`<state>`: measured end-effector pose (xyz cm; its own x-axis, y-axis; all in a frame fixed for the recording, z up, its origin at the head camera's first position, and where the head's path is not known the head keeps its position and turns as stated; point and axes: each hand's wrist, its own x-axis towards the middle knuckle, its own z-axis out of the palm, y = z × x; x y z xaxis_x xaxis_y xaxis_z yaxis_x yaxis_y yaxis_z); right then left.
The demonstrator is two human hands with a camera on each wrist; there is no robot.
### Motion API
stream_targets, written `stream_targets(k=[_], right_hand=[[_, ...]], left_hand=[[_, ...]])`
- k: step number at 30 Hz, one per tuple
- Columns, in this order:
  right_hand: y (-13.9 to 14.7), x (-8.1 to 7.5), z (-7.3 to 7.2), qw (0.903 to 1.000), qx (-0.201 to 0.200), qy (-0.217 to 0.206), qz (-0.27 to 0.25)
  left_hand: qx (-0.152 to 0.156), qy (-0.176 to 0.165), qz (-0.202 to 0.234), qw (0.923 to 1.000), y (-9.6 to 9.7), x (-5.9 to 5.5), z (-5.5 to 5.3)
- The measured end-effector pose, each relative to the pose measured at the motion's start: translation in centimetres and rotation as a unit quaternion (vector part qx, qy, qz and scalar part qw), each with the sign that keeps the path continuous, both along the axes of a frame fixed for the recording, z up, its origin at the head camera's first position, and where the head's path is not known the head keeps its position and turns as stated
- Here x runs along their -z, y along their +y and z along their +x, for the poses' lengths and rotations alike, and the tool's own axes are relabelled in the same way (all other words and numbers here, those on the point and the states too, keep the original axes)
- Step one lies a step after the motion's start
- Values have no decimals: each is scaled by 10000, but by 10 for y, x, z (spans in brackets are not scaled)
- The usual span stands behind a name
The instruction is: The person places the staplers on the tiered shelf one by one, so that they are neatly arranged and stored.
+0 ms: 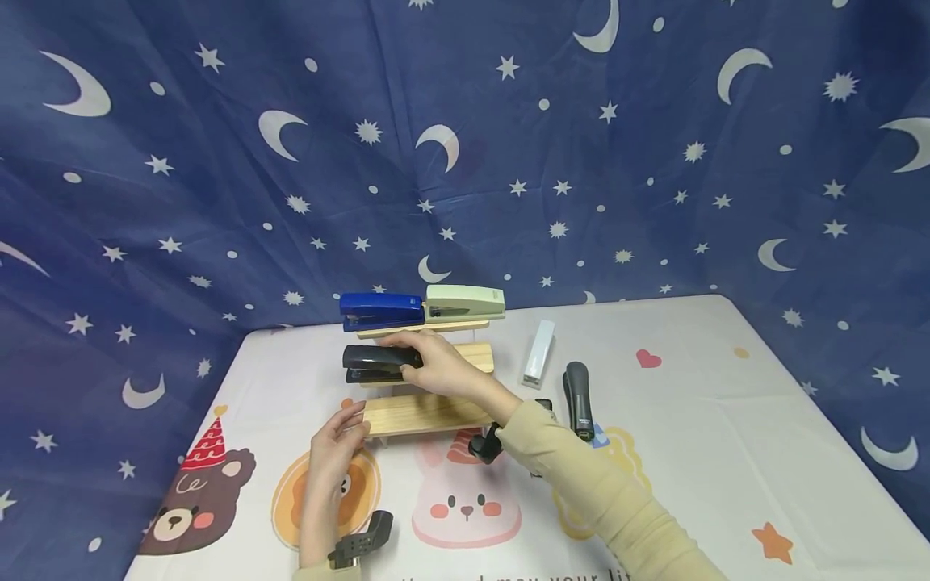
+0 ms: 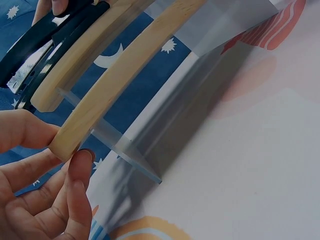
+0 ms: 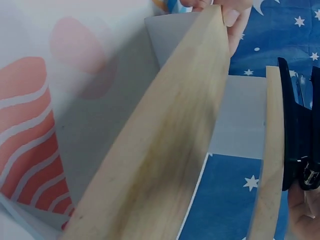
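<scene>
A three-tier wooden shelf (image 1: 425, 414) with clear supports stands on the table. My left hand (image 1: 330, 460) pinches the left end of its lowest board, the board (image 2: 110, 95) lying between thumb and fingers in the left wrist view. On the left part of the middle tier sits a black stapler (image 1: 370, 361), which my right hand (image 1: 445, 367) grips at its right end from above. The right wrist view shows that stapler (image 3: 290, 130) against the middle board (image 3: 270, 165). The top tier holds a blue stapler (image 1: 381, 309) and a pale green stapler (image 1: 465, 302) end to end.
Right of the shelf, a white stapler (image 1: 538, 353) and another black stapler (image 1: 579, 399) lie on the table. The tabletop (image 1: 690, 452) carries printed cartoon animals. A blue curtain (image 1: 654, 202) with moons and stars hangs behind it.
</scene>
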<state>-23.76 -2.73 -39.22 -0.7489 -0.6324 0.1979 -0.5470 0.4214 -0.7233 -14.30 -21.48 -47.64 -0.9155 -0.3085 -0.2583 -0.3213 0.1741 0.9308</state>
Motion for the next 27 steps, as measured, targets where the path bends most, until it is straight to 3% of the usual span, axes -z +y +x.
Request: stream_targets(k=[13, 27], right_hand=[[-2, 8, 11, 9947, 1012, 172, 35], [-5, 11, 14, 9902, 1356, 328, -44]], left_hand=[[-25, -30, -25, 10000, 1, 1, -2], [-28, 24, -38, 10000, 1, 2, -1]])
